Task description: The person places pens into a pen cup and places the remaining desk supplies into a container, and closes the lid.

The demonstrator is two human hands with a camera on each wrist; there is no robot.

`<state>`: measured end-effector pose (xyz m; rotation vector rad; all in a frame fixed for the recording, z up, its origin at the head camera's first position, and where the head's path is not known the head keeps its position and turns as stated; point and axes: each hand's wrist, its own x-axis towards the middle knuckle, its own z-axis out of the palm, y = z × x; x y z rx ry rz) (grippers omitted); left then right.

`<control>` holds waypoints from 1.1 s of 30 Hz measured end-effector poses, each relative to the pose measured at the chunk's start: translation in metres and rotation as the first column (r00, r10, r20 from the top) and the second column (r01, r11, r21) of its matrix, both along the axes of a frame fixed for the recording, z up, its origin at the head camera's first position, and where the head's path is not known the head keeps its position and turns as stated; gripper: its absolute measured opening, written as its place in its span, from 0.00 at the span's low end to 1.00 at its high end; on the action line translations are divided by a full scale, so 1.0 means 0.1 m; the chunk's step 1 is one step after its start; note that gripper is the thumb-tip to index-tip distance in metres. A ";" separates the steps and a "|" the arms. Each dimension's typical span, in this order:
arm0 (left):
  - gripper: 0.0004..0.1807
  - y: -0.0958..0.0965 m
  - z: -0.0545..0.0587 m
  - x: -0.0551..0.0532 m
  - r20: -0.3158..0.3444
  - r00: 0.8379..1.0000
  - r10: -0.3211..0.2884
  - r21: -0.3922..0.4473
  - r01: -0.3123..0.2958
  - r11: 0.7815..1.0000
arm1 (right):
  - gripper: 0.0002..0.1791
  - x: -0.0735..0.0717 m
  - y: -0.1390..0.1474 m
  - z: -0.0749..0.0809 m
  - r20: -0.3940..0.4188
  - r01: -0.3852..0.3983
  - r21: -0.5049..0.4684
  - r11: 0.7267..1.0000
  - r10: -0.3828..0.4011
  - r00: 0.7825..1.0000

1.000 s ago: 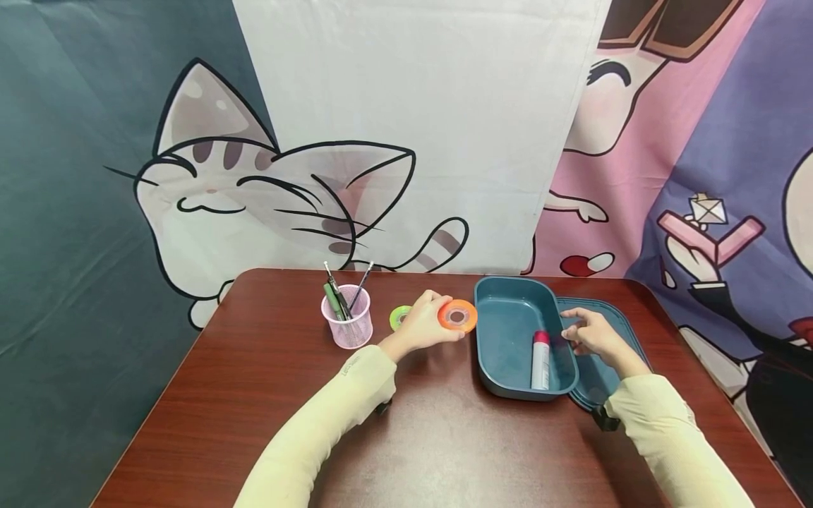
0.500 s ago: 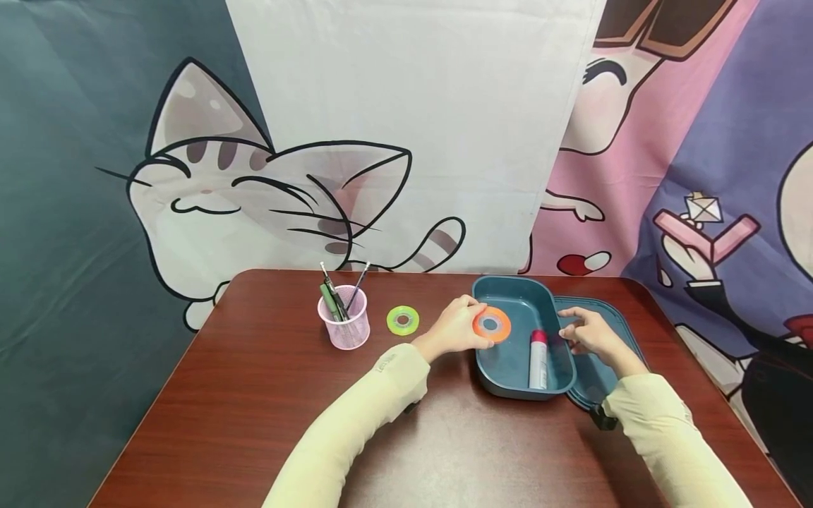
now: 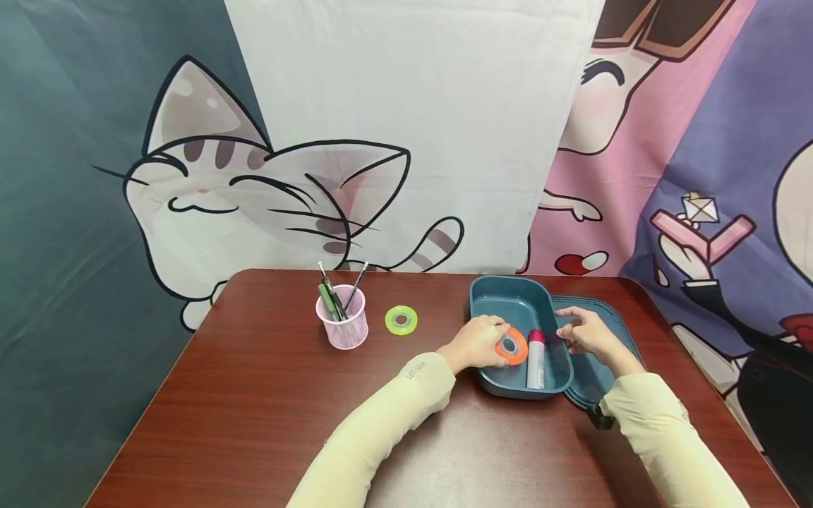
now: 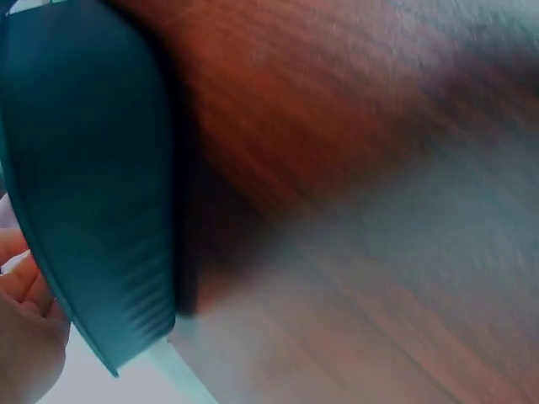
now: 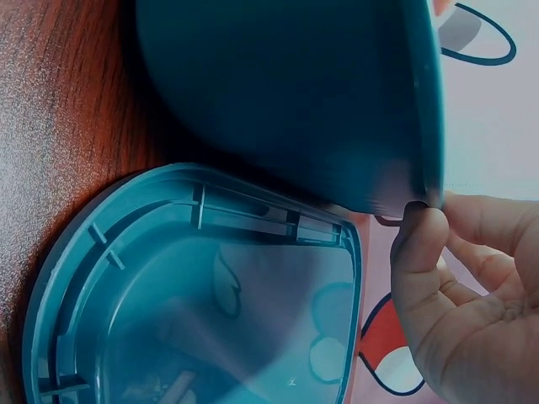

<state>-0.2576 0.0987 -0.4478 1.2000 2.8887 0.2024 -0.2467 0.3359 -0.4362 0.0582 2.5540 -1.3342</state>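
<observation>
Fingers of the left hand (image 3: pixel 476 343) pinch the orange tape (image 3: pixel 521 347) in the box (image 3: pixel 524 393) near the bench (image 3: pixel 267 381)'s far edge, so close that release could knock the tube (image 3: pixel 536 365), while the right hand (image 3: pixel 593 334), fingers pinching the rim (image 5: pixel 432 118), could tip the box by pressing

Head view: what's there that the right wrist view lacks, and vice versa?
Only the head view shows the pen cup, green tape roll, red-capped tube, and orange tape roll gripped by the left hand. Only the right wrist view shows the lid-side outer wall of the blue box, and the right thumb at the rim up close. Both show the box, lid, right hand, tabletop and backdrop.
</observation>
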 end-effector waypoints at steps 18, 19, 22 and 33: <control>0.31 0.08 -0.05 0.10 -0.071 0.996 -0.052 -0.148 0.041 0.988 | 0.28 0.00 0.00 0.00 0.002 0.004 0.003 1.000 -0.004 1.000; 0.31 0.08 -0.04 0.10 -0.075 0.996 -0.053 -0.151 0.042 0.988 | 0.28 0.00 0.00 0.00 0.001 0.005 0.001 1.000 -0.005 1.000; 0.32 0.08 -0.05 0.10 -0.079 0.995 -0.056 -0.155 0.043 0.987 | 0.27 0.00 0.00 -0.01 -0.002 0.006 0.000 1.000 -0.006 1.000; 0.28 -0.09 -0.07 0.02 -0.108 0.994 -0.030 0.124 0.043 0.991 | 0.28 0.01 0.00 0.01 -0.006 -0.003 0.000 1.000 0.003 1.000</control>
